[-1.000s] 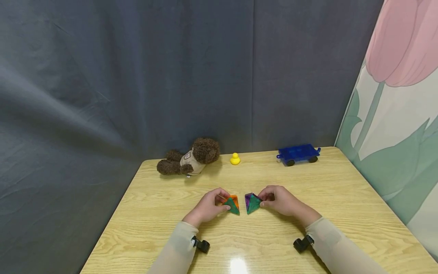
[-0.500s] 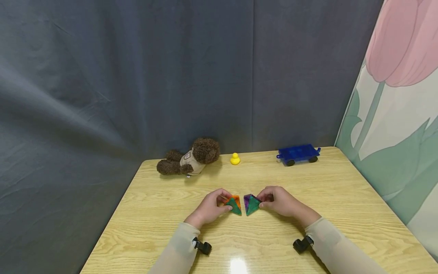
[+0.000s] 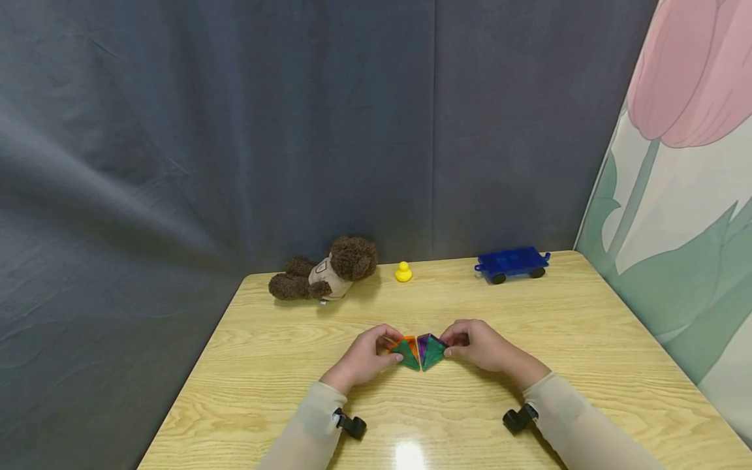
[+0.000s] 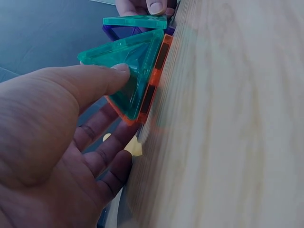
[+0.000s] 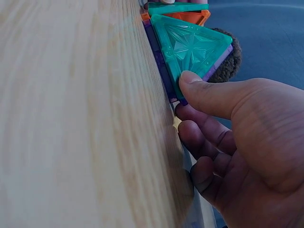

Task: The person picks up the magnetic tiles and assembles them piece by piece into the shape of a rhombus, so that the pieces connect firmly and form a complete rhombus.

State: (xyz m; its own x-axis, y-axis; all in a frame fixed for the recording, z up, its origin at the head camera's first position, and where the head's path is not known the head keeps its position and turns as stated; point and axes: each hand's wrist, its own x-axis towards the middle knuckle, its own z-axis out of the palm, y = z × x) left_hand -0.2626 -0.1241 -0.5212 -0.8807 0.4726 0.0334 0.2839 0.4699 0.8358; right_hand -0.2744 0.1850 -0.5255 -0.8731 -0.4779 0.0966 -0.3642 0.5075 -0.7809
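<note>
My left hand pinches a green and orange pair of translucent triangular magnetic tiles, joined in a tent-like shape. The thumb lies on the green tile, and an orange tile stands behind it. In my right hand is a matching green and purple pair; its thumb presses the green face, with the purple tile behind. The two pairs stand side by side on the table, their inner edges almost or just touching; which of these I cannot tell.
Along the back of the wooden table lie a brown teddy bear, a yellow rubber duck and a blue wheeled toy car base. A dark curtain hangs behind them.
My left hand has moved slightly right with the green and orange tiles, and the right hand slightly left with the green and purple ones. The gap between the pairs has narrowed.
</note>
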